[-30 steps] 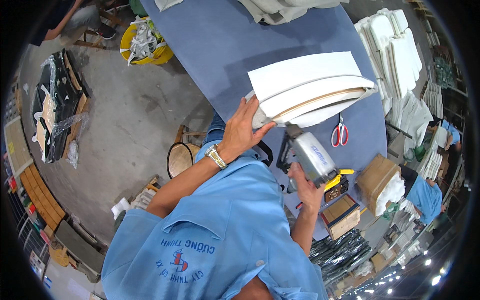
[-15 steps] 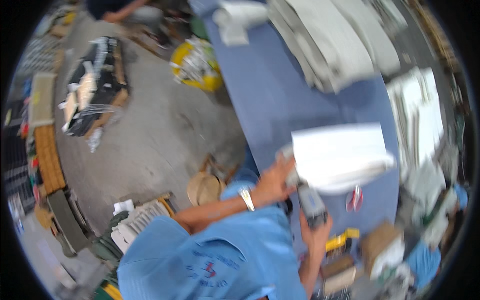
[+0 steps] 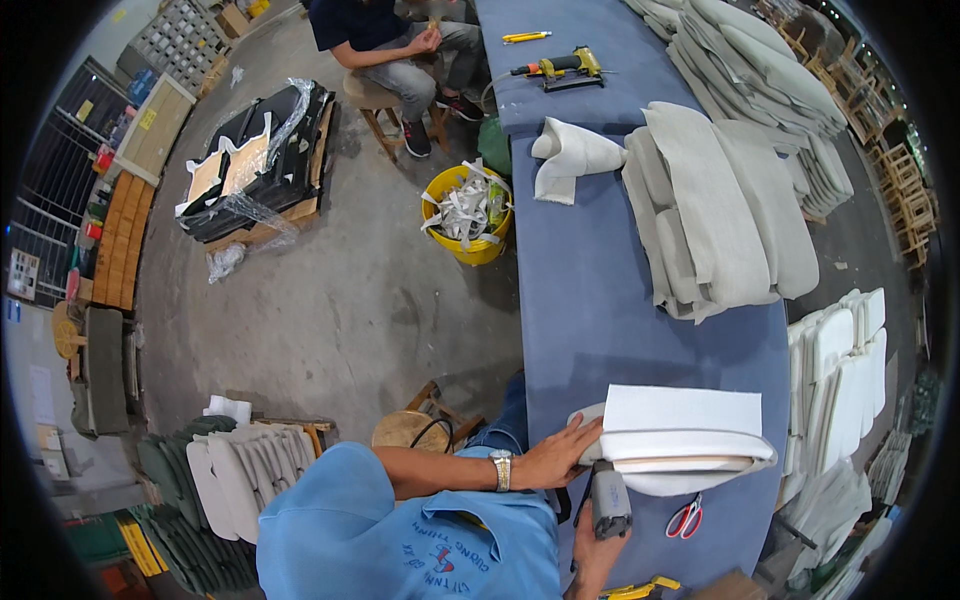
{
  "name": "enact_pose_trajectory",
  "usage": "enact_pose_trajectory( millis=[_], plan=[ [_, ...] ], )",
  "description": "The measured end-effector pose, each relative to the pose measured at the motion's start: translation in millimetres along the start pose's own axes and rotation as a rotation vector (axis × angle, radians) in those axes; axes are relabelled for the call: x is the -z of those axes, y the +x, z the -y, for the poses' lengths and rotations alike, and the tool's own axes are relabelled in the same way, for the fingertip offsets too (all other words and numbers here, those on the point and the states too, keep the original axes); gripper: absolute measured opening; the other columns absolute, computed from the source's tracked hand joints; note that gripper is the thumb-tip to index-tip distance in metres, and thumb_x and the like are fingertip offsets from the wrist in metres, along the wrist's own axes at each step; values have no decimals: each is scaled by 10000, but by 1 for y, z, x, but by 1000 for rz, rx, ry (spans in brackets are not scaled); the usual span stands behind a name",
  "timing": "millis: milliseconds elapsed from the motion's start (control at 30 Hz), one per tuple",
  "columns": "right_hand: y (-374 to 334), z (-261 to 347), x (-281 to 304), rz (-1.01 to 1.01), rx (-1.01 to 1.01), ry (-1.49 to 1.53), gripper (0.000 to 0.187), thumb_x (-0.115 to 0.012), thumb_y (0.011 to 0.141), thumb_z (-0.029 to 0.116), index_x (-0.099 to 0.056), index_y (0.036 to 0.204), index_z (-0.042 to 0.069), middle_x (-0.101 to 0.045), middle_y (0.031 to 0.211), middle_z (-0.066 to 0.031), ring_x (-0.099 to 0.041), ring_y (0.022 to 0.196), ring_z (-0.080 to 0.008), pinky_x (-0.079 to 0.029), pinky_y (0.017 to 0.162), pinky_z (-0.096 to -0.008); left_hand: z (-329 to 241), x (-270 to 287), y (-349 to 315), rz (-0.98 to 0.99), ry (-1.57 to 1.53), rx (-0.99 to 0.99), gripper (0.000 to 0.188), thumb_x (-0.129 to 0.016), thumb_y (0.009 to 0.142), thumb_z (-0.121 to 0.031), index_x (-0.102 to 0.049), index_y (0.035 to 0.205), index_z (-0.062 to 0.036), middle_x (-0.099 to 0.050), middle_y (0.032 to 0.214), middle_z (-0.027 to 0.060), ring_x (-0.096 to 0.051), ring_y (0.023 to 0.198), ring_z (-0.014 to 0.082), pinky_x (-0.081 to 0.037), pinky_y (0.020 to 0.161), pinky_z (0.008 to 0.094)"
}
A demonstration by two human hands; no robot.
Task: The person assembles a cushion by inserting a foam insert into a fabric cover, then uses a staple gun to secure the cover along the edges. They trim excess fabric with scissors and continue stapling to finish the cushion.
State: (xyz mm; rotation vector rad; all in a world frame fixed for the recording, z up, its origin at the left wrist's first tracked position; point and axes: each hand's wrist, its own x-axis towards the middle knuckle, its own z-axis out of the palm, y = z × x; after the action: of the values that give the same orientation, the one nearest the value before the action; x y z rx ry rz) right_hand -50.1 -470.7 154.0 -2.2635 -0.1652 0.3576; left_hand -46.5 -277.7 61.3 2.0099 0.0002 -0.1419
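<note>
A white foam seat pad with a pale fabric cover (image 3: 685,440) lies flat on the blue table (image 3: 590,300) at its near end. My left hand (image 3: 560,458), a watch on its wrist, presses with spread fingers on the pad's left edge. Just below it, my right hand (image 3: 598,550) grips a grey pneumatic stapler (image 3: 608,497) whose nose points up at the pad's near edge. Red-handled scissors (image 3: 685,518) lie on the table right of the stapler.
Grey covered cushions (image 3: 715,210) are stacked farther up the table, beside a folded pale cloth (image 3: 570,155) and a yellow nail gun (image 3: 558,68). A yellow bucket of scraps (image 3: 465,215) stands on the floor. Another person sits on a stool (image 3: 390,45). White foam pads (image 3: 840,370) are stacked at the right.
The view has swung to take in the far end of the table. The pad has come down from a tilted, lifted position to lie flat; both hands keep their places.
</note>
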Motion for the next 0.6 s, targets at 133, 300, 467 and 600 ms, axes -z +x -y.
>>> enact_pose_trajectory(
  millis=[133, 300, 467, 600],
  plan=[
    [3, 22, -3, -48, -60, 37, 237, -761, 856, 145, -700, 939, -68, -720, 867, -234, -717, 794, -412, -550, 713, -460, -5, 13, 6, 40, 57, -35, 1025, -760, 831, -79, -111, 1623, -47, -241, 1639, 292, -299, 1467, 537, -406, 1173, 554],
    [2, -3, -6, -54, -121, 148, 306, -791, 842, 166, -697, 993, -83, -729, 902, -241, -731, 833, -388, -558, 758, -458, -27, 35, 2, 94, 256, -49, 767, -694, 929, -182, -278, 1529, 52, -414, 1519, 327, -480, 1378, 470, -529, 1063, 493],
    [2, -1, -10, -80, -119, 102, 342, -835, 823, 178, -687, 1007, -70, -732, 922, -216, -726, 848, -341, -558, 785, -428, -30, 37, -8, -33, 358, -142, 627, -683, 959, -250, -436, 1441, 65, -531, 1444, 292, -558, 1324, 411, -577, 990, 446],
    [4, 0, -10, -80, -24, 166, 331, -837, 844, 171, -689, 1013, -73, -712, 852, -152, -677, 700, -226, -544, 657, -373, -29, 34, -11, -108, 304, -184, 602, -693, 960, -264, -477, 1432, 41, -556, 1448, 242, -574, 1323, 361, -579, 990, 433]
  ],
)
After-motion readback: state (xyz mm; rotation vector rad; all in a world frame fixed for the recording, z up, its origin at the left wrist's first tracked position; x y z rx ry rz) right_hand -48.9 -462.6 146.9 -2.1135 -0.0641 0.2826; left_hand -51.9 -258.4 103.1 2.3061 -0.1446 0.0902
